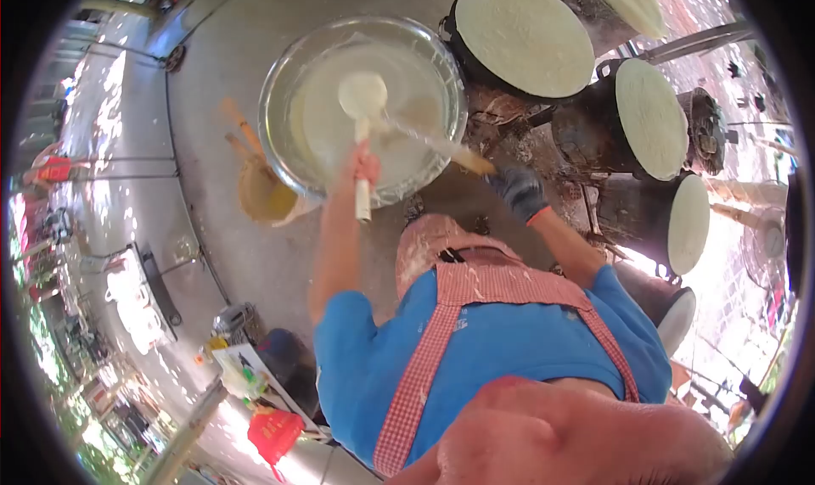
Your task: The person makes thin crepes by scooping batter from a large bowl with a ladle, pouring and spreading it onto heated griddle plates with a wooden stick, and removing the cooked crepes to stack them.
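Note:
A large metal basin (270,120) of pale, milky batter (327,137) stands on the floor before me. My left hand (363,164) is closed round the light handle of a ladle (362,95), whose round, batter-coated bowl is over the basin. On the right, my right hand (516,191), in a dark grey glove, is closed at the end of a wooden-handled tool (471,159). Its pale, blurred shaft reaches across the basin rim toward the ladle; I cannot make out its tip.
Several round griddles (524,37) with pale surfaces stand on dark stoves at the right. A tan container (261,195) with wooden handles in it sits left of the basin. A red bag (276,432) and a white board (255,375) are at lower left.

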Available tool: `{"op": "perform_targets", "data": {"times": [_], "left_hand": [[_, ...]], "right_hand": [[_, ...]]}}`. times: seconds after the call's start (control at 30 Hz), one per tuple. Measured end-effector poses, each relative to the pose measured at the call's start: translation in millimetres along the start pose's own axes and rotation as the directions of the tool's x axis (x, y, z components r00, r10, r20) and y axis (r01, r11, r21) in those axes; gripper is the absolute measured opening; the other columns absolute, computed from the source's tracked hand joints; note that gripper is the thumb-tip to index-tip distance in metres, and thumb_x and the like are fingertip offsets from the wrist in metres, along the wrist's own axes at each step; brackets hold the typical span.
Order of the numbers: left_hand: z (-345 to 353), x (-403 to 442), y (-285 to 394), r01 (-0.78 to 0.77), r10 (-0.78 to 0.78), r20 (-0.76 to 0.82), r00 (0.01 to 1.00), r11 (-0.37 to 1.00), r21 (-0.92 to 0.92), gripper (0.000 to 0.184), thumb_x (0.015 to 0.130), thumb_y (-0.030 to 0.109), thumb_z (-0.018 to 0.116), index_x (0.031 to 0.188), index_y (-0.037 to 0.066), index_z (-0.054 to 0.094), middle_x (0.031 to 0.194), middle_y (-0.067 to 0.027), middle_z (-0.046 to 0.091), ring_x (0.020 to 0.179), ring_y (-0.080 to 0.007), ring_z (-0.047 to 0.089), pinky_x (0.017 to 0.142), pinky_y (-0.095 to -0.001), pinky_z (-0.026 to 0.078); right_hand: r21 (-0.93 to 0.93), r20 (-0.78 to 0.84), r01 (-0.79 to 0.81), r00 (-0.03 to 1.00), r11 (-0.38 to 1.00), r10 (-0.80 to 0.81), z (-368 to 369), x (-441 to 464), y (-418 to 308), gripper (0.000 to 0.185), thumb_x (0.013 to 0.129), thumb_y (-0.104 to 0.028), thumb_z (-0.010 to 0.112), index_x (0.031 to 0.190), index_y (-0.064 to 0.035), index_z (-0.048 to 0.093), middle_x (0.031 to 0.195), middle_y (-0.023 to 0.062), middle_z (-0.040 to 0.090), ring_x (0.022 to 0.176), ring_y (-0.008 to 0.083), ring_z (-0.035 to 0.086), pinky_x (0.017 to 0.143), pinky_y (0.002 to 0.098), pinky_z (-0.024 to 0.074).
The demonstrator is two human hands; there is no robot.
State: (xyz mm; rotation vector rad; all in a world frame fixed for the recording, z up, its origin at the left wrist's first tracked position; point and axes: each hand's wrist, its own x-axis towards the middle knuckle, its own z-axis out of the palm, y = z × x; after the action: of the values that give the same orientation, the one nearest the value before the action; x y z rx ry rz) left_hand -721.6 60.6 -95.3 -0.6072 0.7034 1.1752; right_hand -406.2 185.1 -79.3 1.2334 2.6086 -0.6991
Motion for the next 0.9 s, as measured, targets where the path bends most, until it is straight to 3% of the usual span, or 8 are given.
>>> {"op": "perform_targets", "data": {"times": [0.23, 0.3, 0.4, 0.47, 0.53, 0.67, 0.77, 0.9], "left_hand": [[165, -212, -70, -0.69, 0.625, 0.294, 0.724, 0.655, 0.307, 0.015, 0.086, 0.024, 0.049, 0.091, 0.018, 0.036, 0.054, 0.0042, 0.033, 0.034, -0.0023, 0.025, 0.025, -0.0166, 0.018], [199, -254, -79, -0.852, 0.789, 0.49, 0.37, 0.078, 0.518, 0.013, 0.087, 0.019, 0.046, 0.092, 0.016, 0.035, 0.054, 0.0031, 0.034, 0.034, -0.0034, 0.027, 0.024, -0.0182, 0.019], [202, -264, -67, -0.816, 0.816, 0.506, 0.279, -0.076, 0.573, 0.011, 0.087, 0.015, 0.043, 0.093, 0.016, 0.034, 0.052, 0.003, 0.034, 0.033, -0.0053, 0.029, 0.025, -0.019, 0.021], [171, -232, -53, -0.812, 0.815, 0.468, 0.34, 0.004, 0.584, 0.008, 0.087, 0.019, 0.045, 0.088, 0.016, 0.038, 0.048, 0.0041, 0.032, 0.03, -0.0068, 0.029, 0.024, -0.0195, 0.021], [114, -182, -27, -0.536, 0.35, 0.424, 0.835, 0.692, 0.484, 0.019, 0.087, 0.025, 0.047, 0.075, 0.013, 0.039, 0.052, 0.0031, 0.035, 0.034, -0.0058, 0.031, 0.026, -0.0176, 0.023], [120, -116, -51, -0.094, 0.101, -0.052, 0.994, 0.988, 0.123, 0.021, 0.086, 0.024, 0.048, 0.077, 0.008, 0.038, 0.053, 0.0022, 0.033, 0.036, -0.0036, 0.03, 0.025, -0.0159, 0.02], [166, -110, -94, -0.114, 0.114, 0.034, 0.993, 0.832, 0.542, 0.013, 0.087, 0.019, 0.045, 0.09, 0.008, 0.04, 0.053, 0.0019, 0.032, 0.036, -0.0037, 0.03, 0.024, -0.0165, 0.02], [228, -52, -170, -0.488, 0.138, 0.468, 0.873, 0.237, 0.84, 0.025, 0.089, 0.019, 0.041, 0.112, 0.017, 0.033, 0.056, 0.0017, 0.034, 0.033, -0.0043, 0.027, 0.024, -0.0167, 0.02]], "right_hand": [[-0.054, -0.824, 0.6, 0.425, 0.798, -0.374, -145, 4, -32, 0.029, 0.076, -0.035, 0.056, 0.093, -0.0121, 0.06, 0.076, 0.0129, 0.061, 0.07, 0.03, 0.058, 0.062, 0.0384, 0.0456], [0.091, -0.768, 0.489, 0.589, 0.868, -0.251, -194, 1, -47, 0.031, 0.075, -0.037, 0.057, 0.092, -0.0114, 0.06, 0.075, 0.0129, 0.061, 0.068, 0.0304, 0.058, 0.061, 0.0375, 0.0458], [0.156, -0.763, 0.479, 0.614, 0.864, -0.203, -193, 4, -45, 0.034, 0.073, -0.029, 0.063, 0.094, -0.0026, 0.059, 0.082, 0.0155, 0.062, 0.073, 0.0298, 0.06, 0.064, 0.0342, 0.0468], [0.667, -0.671, 0.655, 0.735, 0.356, -0.095, -140, 14, -38, 0.032, 0.073, -0.028, 0.064, 0.092, -0.0024, 0.059, 0.075, 0.0131, 0.062, 0.069, 0.0218, 0.06, 0.062, 0.0311, 0.0457], [0.897, -0.423, 0.433, 0.899, 0.085, -0.117, -64, 24, -8, 0.03, 0.072, -0.026, 0.067, 0.089, -0.0025, 0.06, 0.074, 0.0071, 0.061, 0.069, 0.0134, 0.056, 0.063, 0.0298, 0.0445], [0.862, -0.105, 0.056, 0.992, 0.503, 0.07, 0, -63, 67, 0.028, 0.071, -0.026, 0.069, 0.087, -0.0025, 0.062, 0.077, 0.0047, 0.062, 0.072, 0.0083, 0.053, 0.065, 0.0296, 0.0437], [0.61, -0.29, 0.022, 0.937, 0.792, 0.197, -22, -144, 102, 0.024, 0.072, -0.022, 0.068, 0.086, -0.0028, 0.063, 0.076, 0.0055, 0.063, 0.069, 0.0089, 0.054, 0.062, 0.0292, 0.044], [0.806, -0.404, 0.029, 0.758, 0.592, 0.512, -28, -214, 120, 0.032, 0.071, -0.03, 0.066, 0.087, -0.0039, 0.061, 0.073, 0.0126, 0.061, 0.064, 0.0099, 0.053, 0.059, 0.0297, 0.0431]]}}
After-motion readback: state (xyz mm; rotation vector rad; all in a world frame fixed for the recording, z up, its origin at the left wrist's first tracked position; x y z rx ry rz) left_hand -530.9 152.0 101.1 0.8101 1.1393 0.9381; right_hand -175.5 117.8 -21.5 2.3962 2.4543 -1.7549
